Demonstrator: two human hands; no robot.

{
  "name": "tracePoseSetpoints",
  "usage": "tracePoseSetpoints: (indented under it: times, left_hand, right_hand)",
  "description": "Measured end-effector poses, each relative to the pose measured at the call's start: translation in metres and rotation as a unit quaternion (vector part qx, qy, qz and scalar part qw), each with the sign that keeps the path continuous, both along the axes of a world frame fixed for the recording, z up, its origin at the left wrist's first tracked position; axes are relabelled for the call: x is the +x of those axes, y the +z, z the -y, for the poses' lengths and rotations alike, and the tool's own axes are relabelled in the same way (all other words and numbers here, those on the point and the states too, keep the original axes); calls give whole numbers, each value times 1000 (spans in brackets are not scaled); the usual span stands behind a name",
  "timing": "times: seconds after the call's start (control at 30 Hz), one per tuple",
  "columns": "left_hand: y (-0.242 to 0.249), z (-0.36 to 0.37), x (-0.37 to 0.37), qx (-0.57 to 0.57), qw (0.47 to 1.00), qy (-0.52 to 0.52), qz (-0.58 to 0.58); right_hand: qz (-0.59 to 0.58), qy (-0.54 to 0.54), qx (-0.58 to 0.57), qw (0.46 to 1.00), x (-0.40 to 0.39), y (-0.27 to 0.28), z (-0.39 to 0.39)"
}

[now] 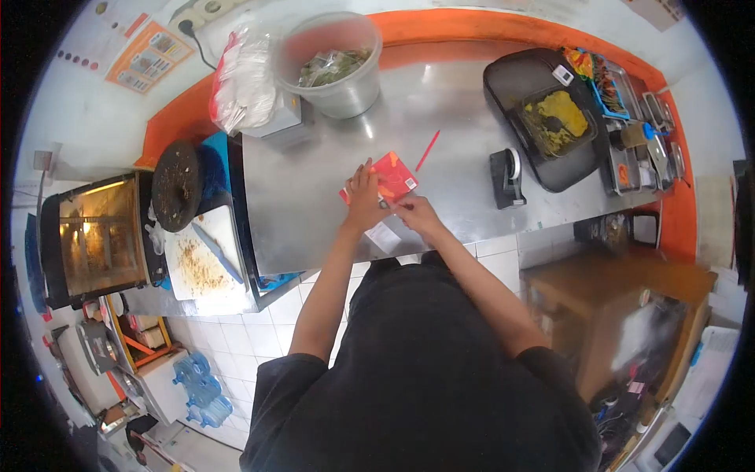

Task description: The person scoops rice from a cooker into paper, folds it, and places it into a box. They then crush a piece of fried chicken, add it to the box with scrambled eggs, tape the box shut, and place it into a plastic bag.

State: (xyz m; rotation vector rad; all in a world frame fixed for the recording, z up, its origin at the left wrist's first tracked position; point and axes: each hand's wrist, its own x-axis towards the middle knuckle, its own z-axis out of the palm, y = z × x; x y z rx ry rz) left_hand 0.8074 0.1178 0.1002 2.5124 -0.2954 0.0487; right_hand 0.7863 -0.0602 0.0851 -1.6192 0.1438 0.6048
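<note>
Red packet (391, 178) flat on steel counter (314, 189), pressed under left hand (364, 200) with fingers spread, right hand (417, 214) pinching near edge at five o'clock, tape dispenser (507, 178) toward three o'clock.

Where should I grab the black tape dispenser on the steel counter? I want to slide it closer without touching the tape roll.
Probably grip the tape dispenser by its two long flat sides at the heavy base, coming down from above. It stands upright and alone on the steel counter, right of both hands, with the roll near its far end, so the near end looks free.
</note>
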Motion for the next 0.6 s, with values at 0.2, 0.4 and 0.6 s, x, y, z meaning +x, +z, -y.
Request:
tracePoseSetpoints:
  times: [0.2, 0.4, 0.6]
  left_hand:
    - [1, -12, 4, 3, 998, -29, -60]
    - [-3, -14, 5, -34, 997, -26, -63]
    - [1, -17, 3, -19, 998, -43, -40]
  right_hand:
    - [-79, -55, -90, 991, -1, -22, -23]
    - [62, -21, -56, 996, -8, -19, -14]
    - [73, 20, -319, 945, -9, -21, -20]
